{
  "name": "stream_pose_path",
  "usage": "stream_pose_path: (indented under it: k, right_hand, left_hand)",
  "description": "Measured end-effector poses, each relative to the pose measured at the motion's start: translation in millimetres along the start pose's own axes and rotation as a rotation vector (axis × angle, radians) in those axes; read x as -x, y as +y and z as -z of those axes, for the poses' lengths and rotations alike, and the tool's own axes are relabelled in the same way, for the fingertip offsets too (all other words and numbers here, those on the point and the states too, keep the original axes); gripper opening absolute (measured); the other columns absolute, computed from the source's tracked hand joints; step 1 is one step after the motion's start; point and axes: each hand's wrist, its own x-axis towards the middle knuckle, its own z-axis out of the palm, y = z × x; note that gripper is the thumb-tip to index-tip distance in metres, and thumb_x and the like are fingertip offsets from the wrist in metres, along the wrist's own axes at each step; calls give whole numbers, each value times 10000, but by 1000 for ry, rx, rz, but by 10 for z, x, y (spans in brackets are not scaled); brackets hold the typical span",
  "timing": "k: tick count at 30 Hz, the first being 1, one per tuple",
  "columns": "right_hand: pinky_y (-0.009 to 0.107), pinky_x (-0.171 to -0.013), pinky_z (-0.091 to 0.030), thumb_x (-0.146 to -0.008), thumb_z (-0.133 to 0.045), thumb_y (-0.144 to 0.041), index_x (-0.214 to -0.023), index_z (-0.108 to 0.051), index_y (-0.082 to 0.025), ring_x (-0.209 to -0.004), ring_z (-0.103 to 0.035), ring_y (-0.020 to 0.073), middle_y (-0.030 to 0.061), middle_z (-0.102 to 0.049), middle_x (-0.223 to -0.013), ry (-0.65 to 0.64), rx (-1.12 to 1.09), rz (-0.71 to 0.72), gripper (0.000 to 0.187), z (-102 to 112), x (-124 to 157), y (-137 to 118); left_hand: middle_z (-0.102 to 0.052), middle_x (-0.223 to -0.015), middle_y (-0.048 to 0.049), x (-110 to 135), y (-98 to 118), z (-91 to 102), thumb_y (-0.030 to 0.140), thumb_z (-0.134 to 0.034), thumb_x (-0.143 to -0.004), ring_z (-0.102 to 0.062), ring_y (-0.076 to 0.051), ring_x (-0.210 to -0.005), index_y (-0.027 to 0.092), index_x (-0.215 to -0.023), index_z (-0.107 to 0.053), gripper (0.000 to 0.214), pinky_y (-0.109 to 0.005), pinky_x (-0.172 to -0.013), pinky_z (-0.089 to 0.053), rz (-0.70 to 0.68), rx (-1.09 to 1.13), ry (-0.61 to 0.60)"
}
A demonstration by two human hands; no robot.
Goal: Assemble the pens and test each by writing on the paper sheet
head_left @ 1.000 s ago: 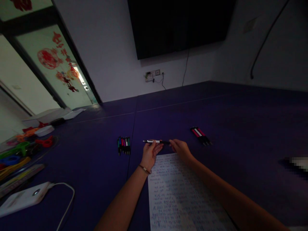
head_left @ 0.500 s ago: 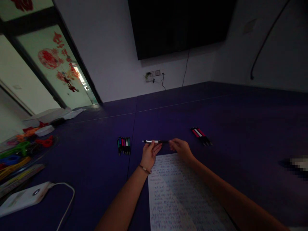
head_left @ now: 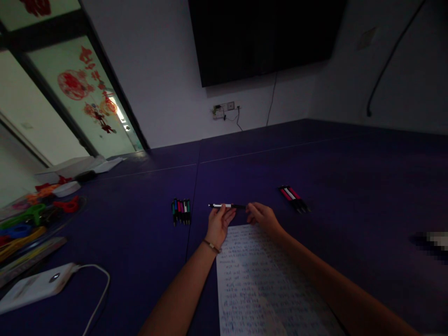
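Observation:
A white-and-black click pen (head_left: 228,206) lies level across my fingers, just beyond the top of a handwritten sheet of paper (head_left: 241,275). My left hand (head_left: 217,226) pinches its barrel between thumb and fingers. At the pen's black right end, the fingers of my right hand (head_left: 264,218) are closed on the tip; exactly what they grip there is partly hidden. To the left, several coloured pens (head_left: 181,211) lie side by side in a row. Farther right, a smaller group of pink and white pens (head_left: 294,198) lies slanted on the purple table (head_left: 147,210).
At the left edge are a white power bank (head_left: 38,287) with a white cable (head_left: 107,280), and a pile of colourful scissors-like items (head_left: 31,214). Papers (head_left: 73,165) lie behind them. A black screen (head_left: 266,42) hangs on the wall above a socket (head_left: 224,109).
Both hands keep nearly the same pose around the pen. The whole view has shifted very slightly.

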Motion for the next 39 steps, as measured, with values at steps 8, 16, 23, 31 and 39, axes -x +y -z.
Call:
stream_pose_path:
  k: [8, 16, 23, 31, 39]
  right_hand:
    - [214, -353, -338, -674, -443, -532, -532, -487, -172, -329, -431, 88, -27, -461, -379, -24, 30, -15, 389, 16, -13, -15]
    - [210, -396, -365, -609, -538, -479, -654, -517, -174, -400, -476, 97, -28, -511, -477, -3, 60, 38, 309, 27, 1, -44]
    - [210, -388, -347, -660, -468, -512, -660, -511, -178, -408, -473, 102, -27, -499, -482, -5, 126, 50, 337, 1, -19, 16]
    - [222, -434, -361, -703, -420, -532, -646, -523, -174, -437, -468, 105, -19, -505, -500, -14, 133, 76, 377, 19, -22, 40]
    - [226, -428, -314, -696, -423, -535, -606, -519, -177, -433, -429, 104, -17, -486, -496, -17, 191, 75, 381, 33, -40, 59]
  left_hand:
    - [-628, -771, -41, -17, -8, 11, 254, -668, -627, -619, -159, -720, 141, -728, -529, 205, -312, -767, -451, 35, -29, -6]
    - [-634, -767, -29, -10, -14, 11, 243, -670, -623, -617, -147, -712, 149, -710, -539, 183, -317, -782, -443, 7, -8, 1]
    - [-640, -783, -34, -14, -19, 12, 258, -677, -612, -616, -161, -745, 147, -720, -551, 199, -339, -807, -426, 1, -27, -10]
    - [-639, -751, -29, -6, -17, 5, 255, -680, -606, -614, -154, -734, 143, -713, -555, 198, -334, -799, -431, 2, -45, 5]
    - [-636, -763, -27, 4, -18, 0, 256, -682, -603, -614, -146, -725, 144, -719, -559, 202, -329, -796, -433, 3, -45, 8]
